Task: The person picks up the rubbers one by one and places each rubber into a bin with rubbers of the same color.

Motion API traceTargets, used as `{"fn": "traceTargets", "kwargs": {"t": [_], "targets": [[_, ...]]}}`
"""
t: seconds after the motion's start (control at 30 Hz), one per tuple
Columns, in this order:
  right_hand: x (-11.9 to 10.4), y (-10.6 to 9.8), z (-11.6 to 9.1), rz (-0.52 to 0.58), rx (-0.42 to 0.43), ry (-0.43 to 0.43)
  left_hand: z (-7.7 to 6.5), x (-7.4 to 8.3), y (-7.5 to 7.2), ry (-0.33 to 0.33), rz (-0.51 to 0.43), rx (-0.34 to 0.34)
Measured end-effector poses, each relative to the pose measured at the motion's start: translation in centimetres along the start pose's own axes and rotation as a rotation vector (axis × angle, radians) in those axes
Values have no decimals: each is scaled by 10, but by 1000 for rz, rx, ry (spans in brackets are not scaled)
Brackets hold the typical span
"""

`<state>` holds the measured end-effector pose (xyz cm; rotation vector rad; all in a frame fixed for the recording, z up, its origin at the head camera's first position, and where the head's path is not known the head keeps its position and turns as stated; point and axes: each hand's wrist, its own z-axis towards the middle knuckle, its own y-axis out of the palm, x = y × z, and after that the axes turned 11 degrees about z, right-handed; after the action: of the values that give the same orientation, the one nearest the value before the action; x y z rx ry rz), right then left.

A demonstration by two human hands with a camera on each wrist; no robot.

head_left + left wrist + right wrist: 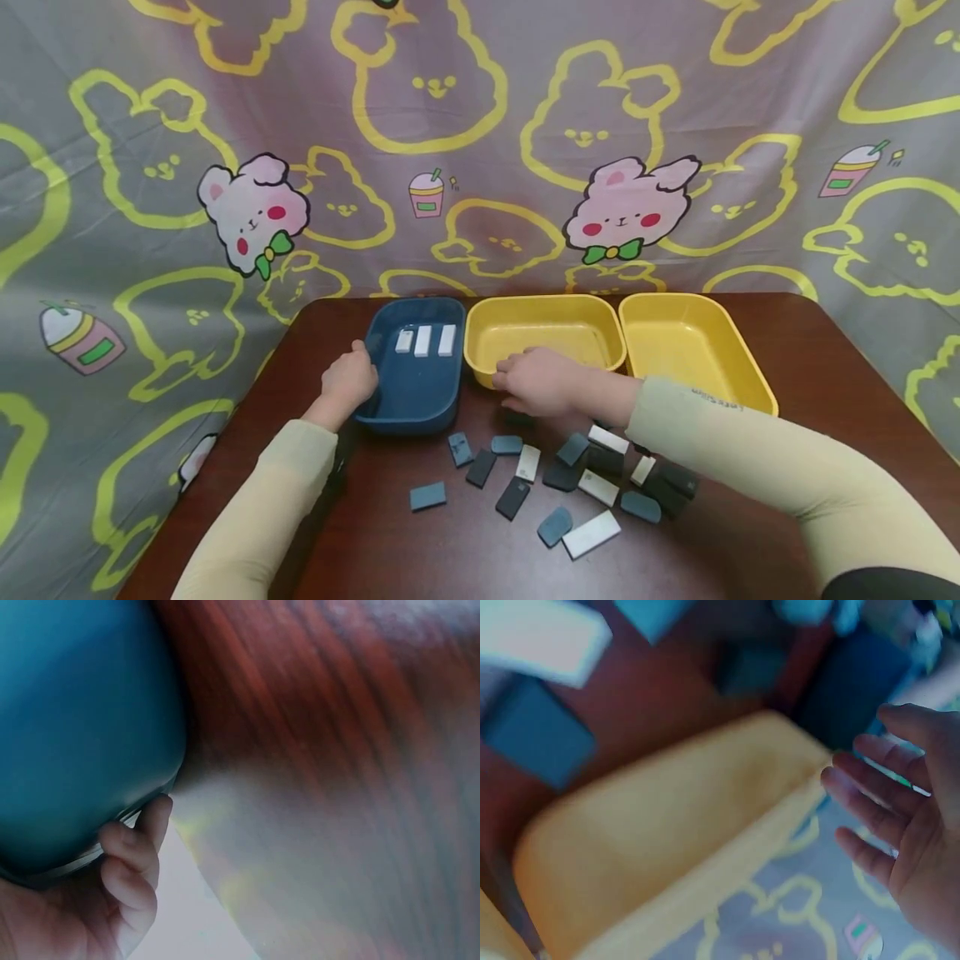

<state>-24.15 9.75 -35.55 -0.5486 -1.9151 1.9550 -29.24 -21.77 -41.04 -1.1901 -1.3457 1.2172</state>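
A blue plastic bin (416, 383) stands at the left of the row, with three small white blocks (422, 341) lying inside it. My left hand (349, 385) grips its left rim; in the left wrist view the curled fingers (131, 851) lie against the edge of the bin. Over the near rim of the middle yellow bin (543, 312) is my right hand (542, 382). The right wrist view shows its fingers spread, holding nothing. Below it on the table, a dark piece (517, 417) is partly hidden.
Several white, black and blue-grey blocks lie scattered on the brown table (360, 542), some piled near a black block (678, 479). Another yellow bin (682, 333) stands at the right, partly covered by my right sleeve. A patterned curtain (480, 167) hangs behind.
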Motion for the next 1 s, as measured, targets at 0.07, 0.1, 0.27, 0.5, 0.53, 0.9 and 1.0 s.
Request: {"fn": "traceTargets", "kwargs": {"t": [0.07, 0.1, 0.27, 0.5, 0.53, 0.9, 1.0], "targets": [[-7, 11, -5, -21, -25, -12, 1, 0, -1, 3, 3, 4], [-11, 16, -7, -22, -33, -16, 1, 0, -1, 3, 2, 4], [-26, 33, -13, -32, -22, -10, 1, -1, -1, 2, 0, 1], [-36, 46, -12, -38, -31, 55, 0, 1, 0, -7, -14, -1], [-36, 48, -12, -39, -33, 62, 0, 1, 1, -9, -16, -3], [-36, 57, -9, -17, -25, 76, -1, 4, 2, -27, 3, -2], [-36, 58, -9, -12, -16, 85, -1, 5, 1, -32, 4, -1]]}}
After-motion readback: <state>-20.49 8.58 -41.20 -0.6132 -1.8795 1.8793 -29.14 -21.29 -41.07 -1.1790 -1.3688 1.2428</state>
